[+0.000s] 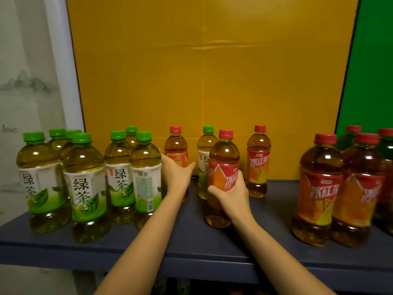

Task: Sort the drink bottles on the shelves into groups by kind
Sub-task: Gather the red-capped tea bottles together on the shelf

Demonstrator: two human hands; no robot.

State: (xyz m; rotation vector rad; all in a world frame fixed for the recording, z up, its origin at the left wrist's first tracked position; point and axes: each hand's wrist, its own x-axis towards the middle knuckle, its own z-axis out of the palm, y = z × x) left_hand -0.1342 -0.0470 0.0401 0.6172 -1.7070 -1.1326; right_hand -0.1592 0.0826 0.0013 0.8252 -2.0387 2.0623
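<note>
Several green-tea bottles with green caps [84, 184] stand grouped at the left of the dark shelf [191, 250]. Several red-capped iced-tea bottles [319, 188] cluster at the right. In the middle, my right hand [231, 194] grips a red-capped iced-tea bottle [224, 158] near the front. My left hand [176, 173] wraps around another red-capped iced-tea bottle [176, 145] further back, beside the green group. A lone green-tea bottle [205, 154] stands behind the bottle in my right hand, and one iced-tea bottle [258, 160] stands to its right.
A yellow board [212, 71] backs the shelf, with a green panel [374, 60] at the right and a pale curtain [25, 81] at the left. Bare shelf surface lies between the middle bottles and the right cluster. A lower shelf shows dimly below.
</note>
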